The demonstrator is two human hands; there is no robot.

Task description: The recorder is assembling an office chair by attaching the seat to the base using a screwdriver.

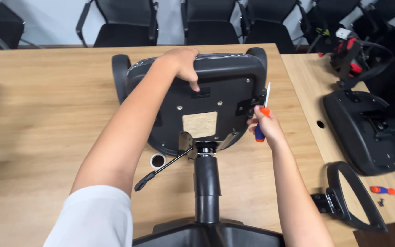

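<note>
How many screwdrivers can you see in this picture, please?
2: one screwdriver held in the right hand beside the chair seat; a second screwdriver lies on the right-hand table.
</note>
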